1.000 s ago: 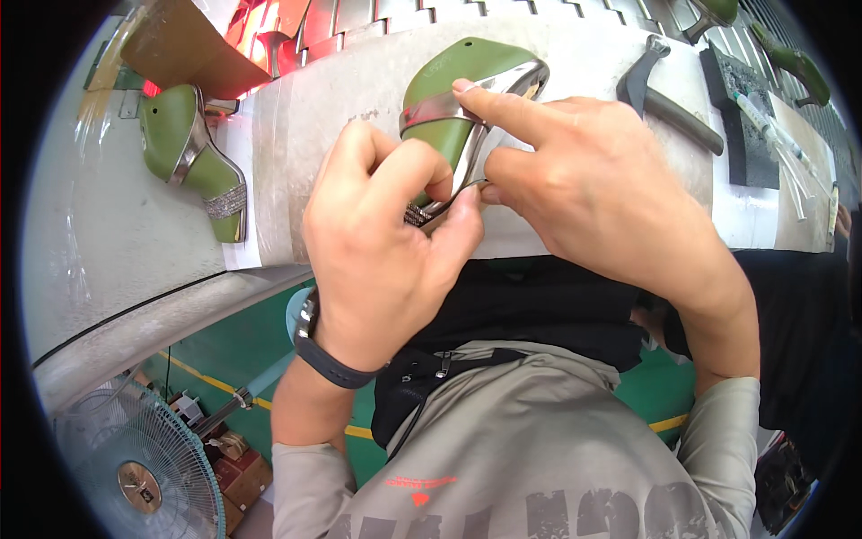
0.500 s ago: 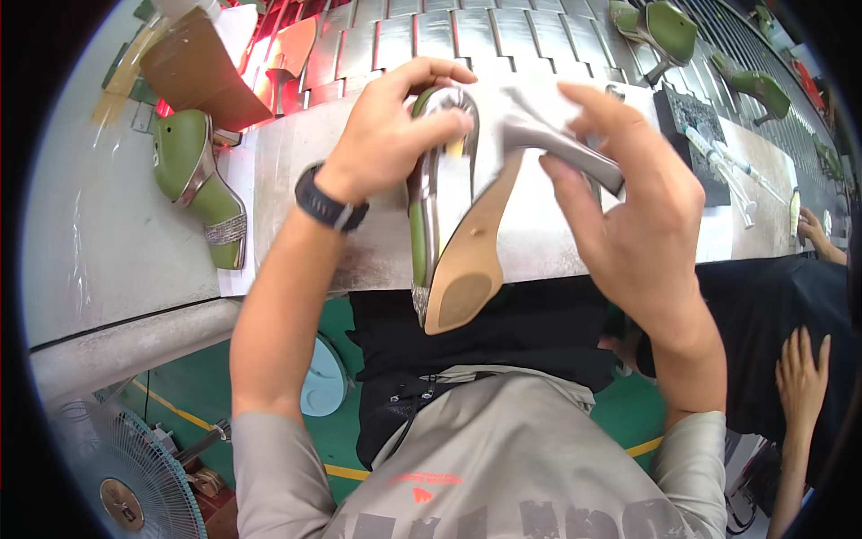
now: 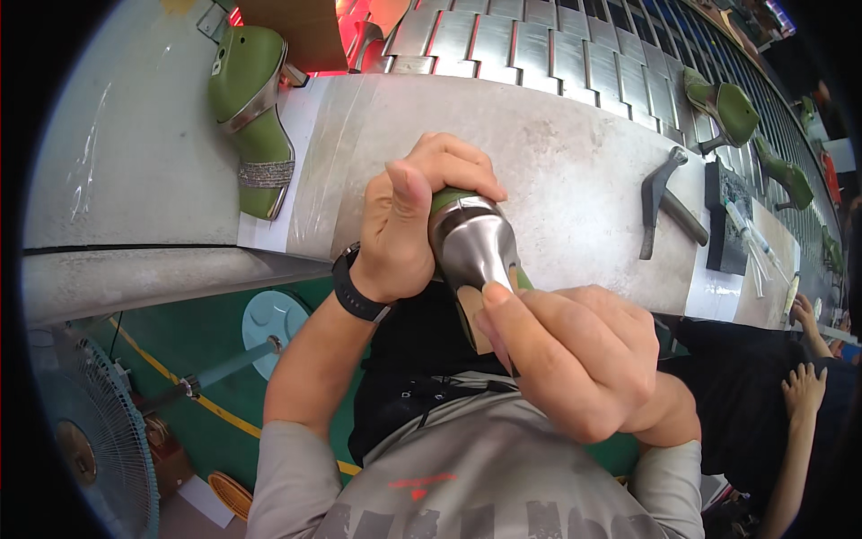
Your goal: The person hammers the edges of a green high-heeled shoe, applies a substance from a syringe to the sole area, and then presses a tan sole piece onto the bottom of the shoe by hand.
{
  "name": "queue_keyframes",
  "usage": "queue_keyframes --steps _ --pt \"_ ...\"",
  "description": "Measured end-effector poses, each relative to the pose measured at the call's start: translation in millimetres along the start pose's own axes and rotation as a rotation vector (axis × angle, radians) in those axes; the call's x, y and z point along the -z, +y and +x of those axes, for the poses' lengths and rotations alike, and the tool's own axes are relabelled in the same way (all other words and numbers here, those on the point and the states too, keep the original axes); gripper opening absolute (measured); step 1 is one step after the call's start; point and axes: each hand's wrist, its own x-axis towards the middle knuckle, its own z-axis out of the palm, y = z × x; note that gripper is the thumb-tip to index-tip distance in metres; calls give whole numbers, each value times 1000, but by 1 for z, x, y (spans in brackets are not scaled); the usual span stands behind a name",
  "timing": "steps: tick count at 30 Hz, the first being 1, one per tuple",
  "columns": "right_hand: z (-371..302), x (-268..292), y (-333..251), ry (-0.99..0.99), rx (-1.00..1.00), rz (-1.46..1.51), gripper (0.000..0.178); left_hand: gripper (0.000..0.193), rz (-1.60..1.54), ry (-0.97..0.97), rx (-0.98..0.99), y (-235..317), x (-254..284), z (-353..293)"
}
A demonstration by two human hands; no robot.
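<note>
A green high-heeled shoe (image 3: pixel 448 197) with a tan sole is held over the table's front edge, heel end toward the table. Around its back end curl the fingers of my left hand (image 3: pixel 404 211), thumb raised. A shiny silver-grey heel (image 3: pixel 476 242) sits with its broad end against the shoe's heel seat; whether it is fixed there I cannot tell. My right hand (image 3: pixel 575 355) grips the heel's narrow end, hiding its tip and part of the sole. To the right, a hammer (image 3: pixel 681 216) with a grey head lies on the table.
Another green shoe (image 3: pixel 247 99) lies left on white paper. Right of the hammer are a black block (image 3: pixel 724 238) and several syringes (image 3: pixel 754 247). Slatted metal conveyor (image 3: pixel 503 45) runs behind, carrying green shoes (image 3: pixel 732 112). A co-worker's hand (image 3: pixel 804 391) is far right; a fan (image 3: pixel 90 440) stands lower left.
The heel in my right hand has come down against the shoe's heel seat. My left hand has shifted its hold to the shoe's back end, and the shoe has turned. The view has shifted.
</note>
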Motion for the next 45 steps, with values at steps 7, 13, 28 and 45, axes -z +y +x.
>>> queue_keyframes --steps 7,13,28,45 --pt "-3 -16 5 21 -30 19 36 90 -48 54 12 -3 -3 0" --pt "-1 -18 6 21 -28 24 35 88 -48 51 -3 -5 -3 0" --pt "12 -27 82 39 -178 -33 28 60 -109 -15 198 -33 -17 65" --pt "23 -17 84 -489 -1107 413 50 52 -188 -85 121 -46 -18 58"
